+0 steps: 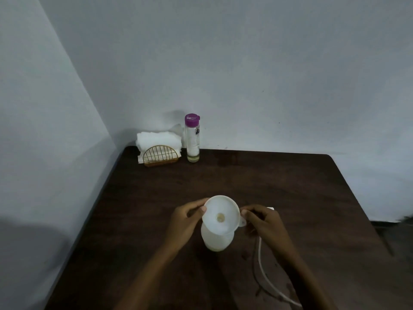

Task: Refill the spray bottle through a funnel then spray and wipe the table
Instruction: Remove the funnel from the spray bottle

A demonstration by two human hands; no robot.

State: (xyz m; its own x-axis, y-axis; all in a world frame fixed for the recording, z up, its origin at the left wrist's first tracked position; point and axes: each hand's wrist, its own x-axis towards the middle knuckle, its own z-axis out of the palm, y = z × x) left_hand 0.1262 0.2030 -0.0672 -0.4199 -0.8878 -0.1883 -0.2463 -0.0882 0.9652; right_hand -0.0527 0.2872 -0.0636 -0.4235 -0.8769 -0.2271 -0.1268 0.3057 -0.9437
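I hold the white funnel (222,214) seated in the mouth of the white spray bottle (216,239), which stands on the dark table (279,182) near me, at the centre of my reach. My left hand (186,222) pinches the funnel rim at nine o'clock, thumb and forefinger closed on its edge. My right hand (262,221) pinches the small tab on the rim at three o'clock, fingers pressed together; something white shows behind it, and I cannot tell what. A white tube (263,271) trails toward five o'clock.

The refill bottle with the purple cap (192,138) stands at twelve o'clock by the wall, beside the napkins in their gold holder (159,151) at eleven.

The funnel looks tilted, so liquid could run over the neck. Letting go with one hand to fetch the refill may tip the light bottle.
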